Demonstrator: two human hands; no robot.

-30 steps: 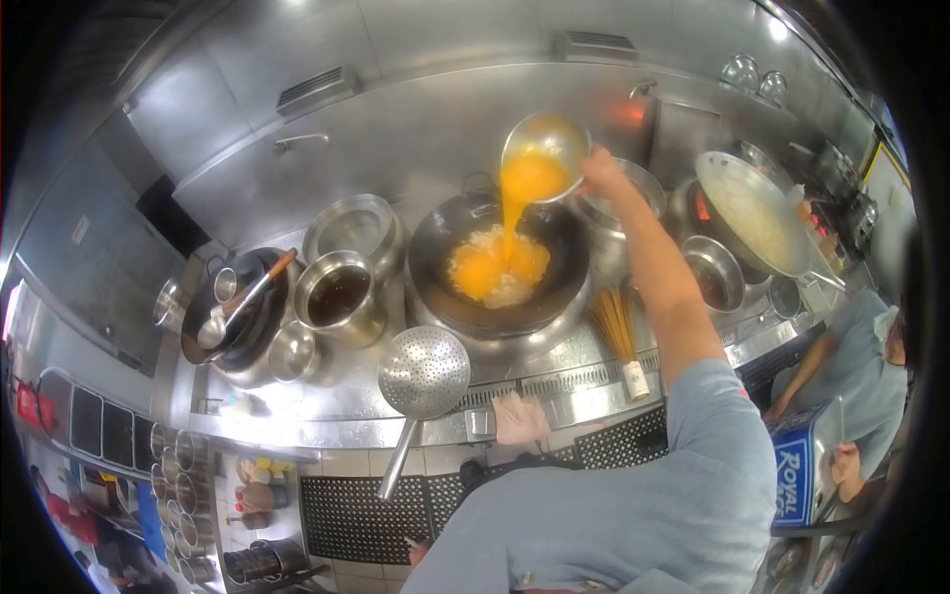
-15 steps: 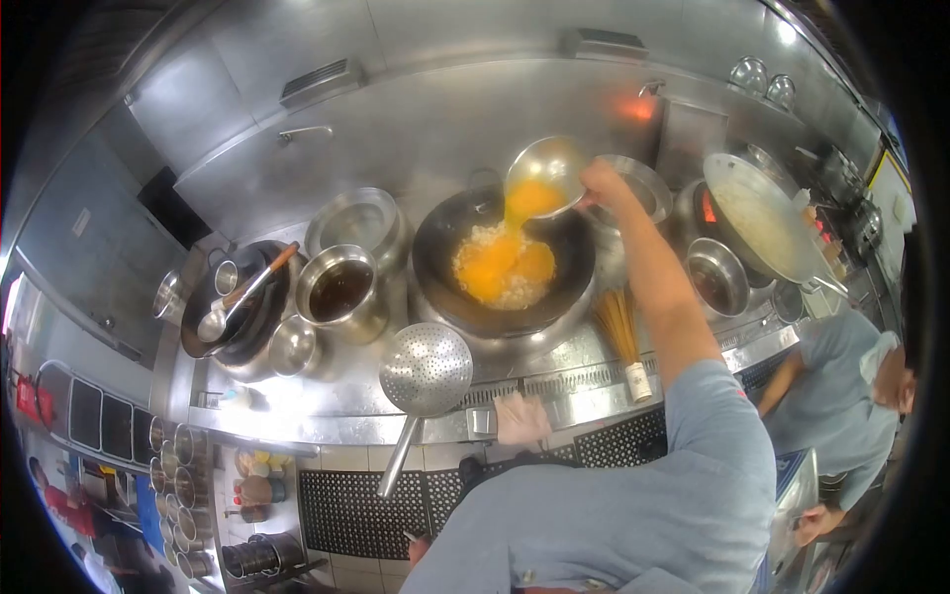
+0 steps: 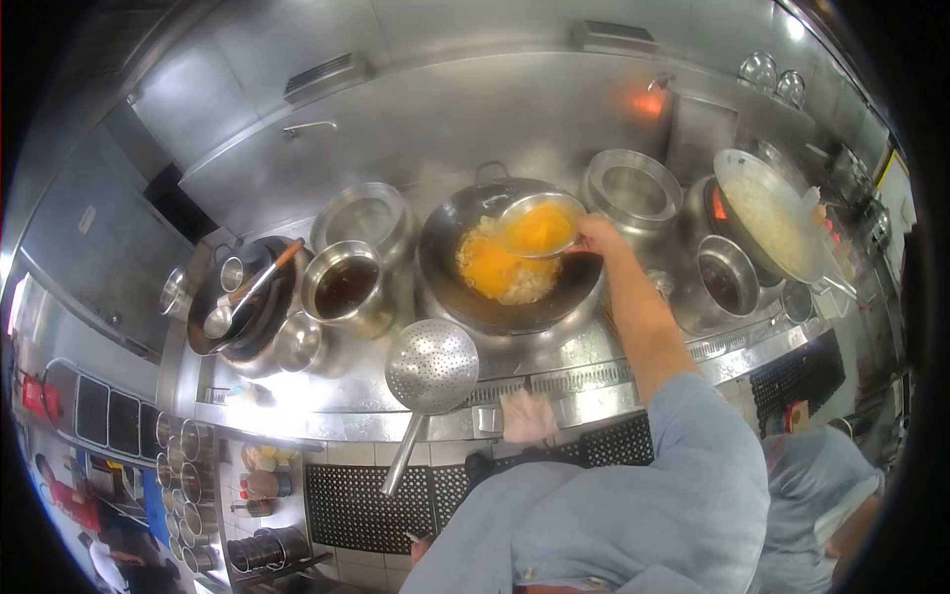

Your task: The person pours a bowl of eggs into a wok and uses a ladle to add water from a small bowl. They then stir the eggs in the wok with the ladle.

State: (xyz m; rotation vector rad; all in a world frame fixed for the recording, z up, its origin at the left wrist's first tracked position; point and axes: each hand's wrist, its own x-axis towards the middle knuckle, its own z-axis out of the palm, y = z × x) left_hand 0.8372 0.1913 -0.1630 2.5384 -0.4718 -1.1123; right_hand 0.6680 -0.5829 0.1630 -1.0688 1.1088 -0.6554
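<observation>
My right hand [image 3: 594, 236] is closed on the rim of a metal bowl [image 3: 515, 247] that holds orange beaten egg [image 3: 541, 230]. The bowl hangs low over the right part of a dark wok [image 3: 440, 282]. In the wok, orange egg [image 3: 495, 273] lies over pale chopped pieces [image 3: 527, 288]. At the bottom edge, partly hidden by my sleeve, my left hand [image 3: 423, 547] is closed around a small thin thing too small to name. A perforated skimmer [image 3: 432, 366] lies at the wok's front left.
Left of the wok stand a pot of dark liquid [image 3: 346, 287], a lidded-looking pot [image 3: 362, 223] and a wok with a ladle [image 3: 220, 320]. To the right are a metal pot [image 3: 633, 188], another pot [image 3: 725, 277] and a large pale pan [image 3: 772, 218]. A co-worker [image 3: 816, 495] is at the lower right.
My right hand has lowered the bowl towards the wok, and the egg stream no longer shows. More orange egg covers the food. The co-worker has shifted lower, and my arm now hides the brush.
</observation>
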